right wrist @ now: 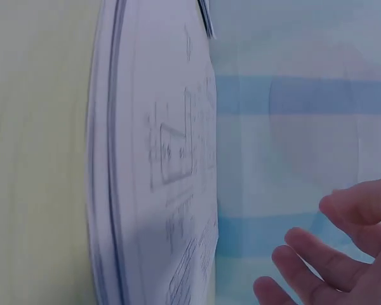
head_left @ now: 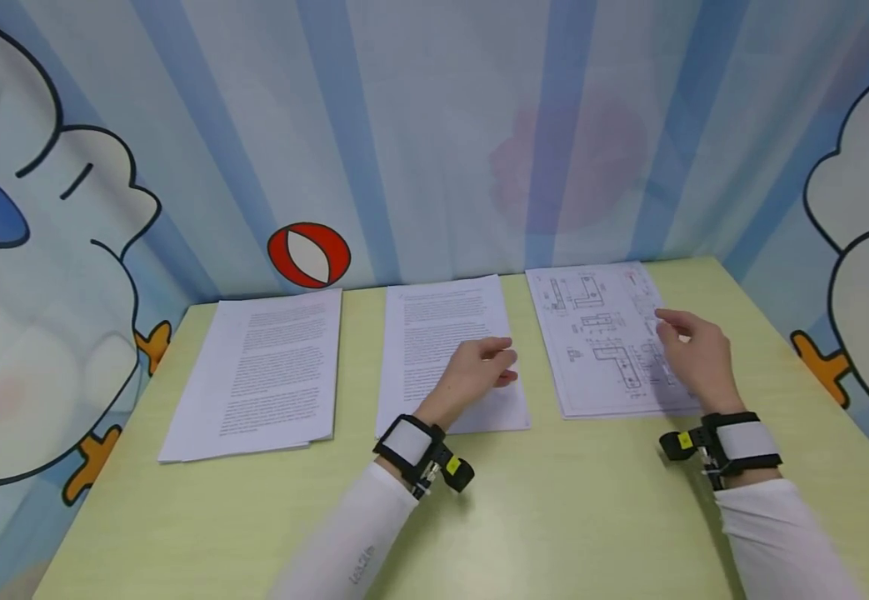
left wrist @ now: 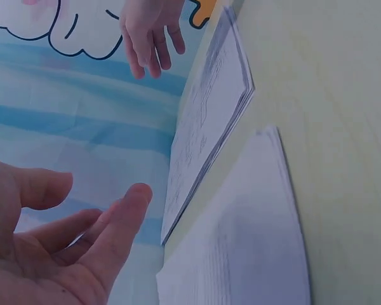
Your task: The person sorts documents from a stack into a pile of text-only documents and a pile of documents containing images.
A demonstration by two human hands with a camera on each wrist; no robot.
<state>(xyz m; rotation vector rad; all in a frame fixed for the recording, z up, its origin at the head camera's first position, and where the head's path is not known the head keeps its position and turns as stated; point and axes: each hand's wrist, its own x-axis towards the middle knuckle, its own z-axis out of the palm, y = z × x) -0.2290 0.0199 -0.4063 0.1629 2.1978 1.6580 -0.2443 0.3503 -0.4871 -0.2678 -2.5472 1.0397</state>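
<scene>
Above the middle stack of printed text sheets [head_left: 434, 333] hovers my left hand [head_left: 474, 372], its fingers loosely bent with nothing between them. My right hand [head_left: 696, 358] is over the right edge of a stack of sheets with technical drawings [head_left: 591, 367]. In the right wrist view, the right hand [right wrist: 343, 248] appears apart from the drawing sheets [right wrist: 159, 159], thumb and fingers separated. The left wrist view shows the left hand [left wrist: 82, 241] likewise holding nothing, raised off the paper [left wrist: 247, 235] beneath it.
A third stack of text pages [head_left: 269, 375] lies at the left, its lower edges slightly uneven. All three stacks rest on a pale yellow-green table [head_left: 539, 508]. Behind the table hangs a blue striped curtain [head_left: 434, 142] with cartoon figures and a printed red ball.
</scene>
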